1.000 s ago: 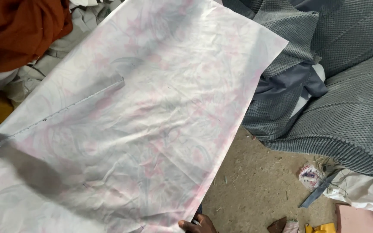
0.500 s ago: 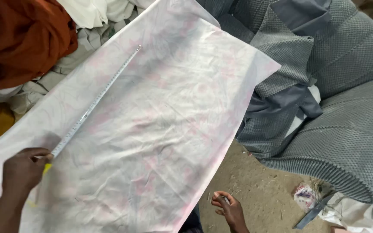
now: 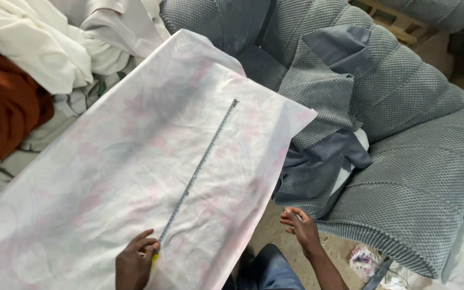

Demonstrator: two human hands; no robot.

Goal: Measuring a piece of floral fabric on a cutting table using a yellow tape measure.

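A pale sheet of fabric with a faint pink flower print (image 3: pixel 108 177) lies spread flat in front of me. A measuring tape (image 3: pixel 200 169) stretches across it, from near the far right corner down to my left hand (image 3: pixel 135 260). My left hand pinches the near end of the tape against the fabric at the bottom of the view. My right hand (image 3: pixel 301 228) hovers off the fabric's right edge, above the floor, fingers curled around what looks like a small pale object.
Grey textured upholstery pieces (image 3: pixel 404 161) with blue-grey cloth (image 3: pixel 328 156) are piled at right. White cloth (image 3: pixel 44 43) and rust-orange cloth (image 3: pixel 1 113) lie at upper left. Wooden slats (image 3: pixel 388 16) show at top right. Scraps (image 3: pixel 363 263) sit on the dirt floor.
The tape has shifted from the fabric's left side toward its middle, and my left hand moved right with it. My right hand rose further from the bottom edge.
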